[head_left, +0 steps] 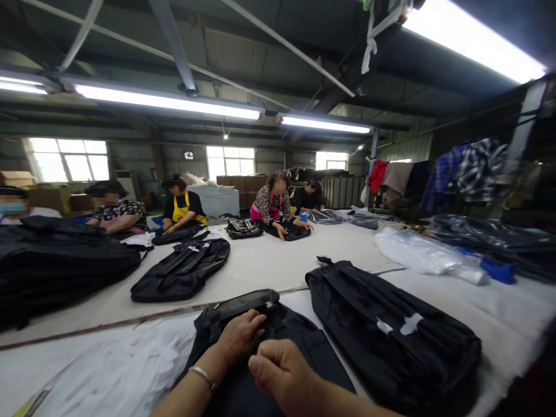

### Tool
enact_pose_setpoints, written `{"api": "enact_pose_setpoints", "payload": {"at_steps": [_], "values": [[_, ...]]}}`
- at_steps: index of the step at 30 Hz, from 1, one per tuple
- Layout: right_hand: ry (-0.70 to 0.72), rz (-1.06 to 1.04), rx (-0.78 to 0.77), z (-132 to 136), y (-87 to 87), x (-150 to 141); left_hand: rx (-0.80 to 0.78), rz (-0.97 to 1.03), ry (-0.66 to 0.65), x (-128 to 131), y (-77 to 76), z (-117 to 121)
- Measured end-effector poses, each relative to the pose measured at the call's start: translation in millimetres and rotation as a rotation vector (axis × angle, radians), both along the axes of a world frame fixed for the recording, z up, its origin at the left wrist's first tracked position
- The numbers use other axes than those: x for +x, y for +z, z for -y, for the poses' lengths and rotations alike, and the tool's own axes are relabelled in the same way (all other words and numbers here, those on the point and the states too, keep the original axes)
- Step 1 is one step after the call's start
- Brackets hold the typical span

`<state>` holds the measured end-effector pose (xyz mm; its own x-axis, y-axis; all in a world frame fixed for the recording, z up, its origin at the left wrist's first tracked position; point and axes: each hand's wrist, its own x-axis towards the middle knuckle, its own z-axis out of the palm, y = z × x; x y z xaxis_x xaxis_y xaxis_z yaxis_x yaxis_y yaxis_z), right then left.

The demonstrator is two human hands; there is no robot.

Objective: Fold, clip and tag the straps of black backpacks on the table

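Note:
A black backpack lies flat on the white table right in front of me. My left hand, a thin bracelet on its wrist, rests on the bag with the fingers curled down onto the fabric near its top edge. My right hand sits just right of it in a loose fist over the bag's middle; what its fingers hold, if anything, is hidden. A clear plastic bag lies to the left of the backpack, partly under it.
A stack of black backpacks lies to the right, another bag ahead left, a large pile at far left. Clear plastic bags sit at right. Several people work at the table's far side. Clothes hang at right.

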<state>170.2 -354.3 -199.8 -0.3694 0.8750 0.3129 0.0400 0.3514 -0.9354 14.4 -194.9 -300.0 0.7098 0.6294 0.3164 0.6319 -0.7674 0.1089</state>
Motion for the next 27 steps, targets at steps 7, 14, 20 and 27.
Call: {"api": "enact_pose_setpoints", "payload": {"at_steps": [7, 14, 20, 27], "values": [[-0.025, 0.092, 0.036, 14.8, 2.6, -1.8, 0.009, -0.019, 0.012, 0.5, -0.1, 10.5], [-0.041, 0.097, -0.015, 28.9, 12.0, 2.9, 0.003, -0.092, 0.078, 8.8, -0.7, 0.0], [0.096, 0.169, -0.006, 46.1, 17.5, 7.6, 0.001, -0.159, 0.140, 7.1, -9.0, -20.2], [0.217, 0.308, 0.101, 38.3, -15.2, 10.0, -0.032, -0.155, 0.125, 8.8, -18.7, -29.1]]}}
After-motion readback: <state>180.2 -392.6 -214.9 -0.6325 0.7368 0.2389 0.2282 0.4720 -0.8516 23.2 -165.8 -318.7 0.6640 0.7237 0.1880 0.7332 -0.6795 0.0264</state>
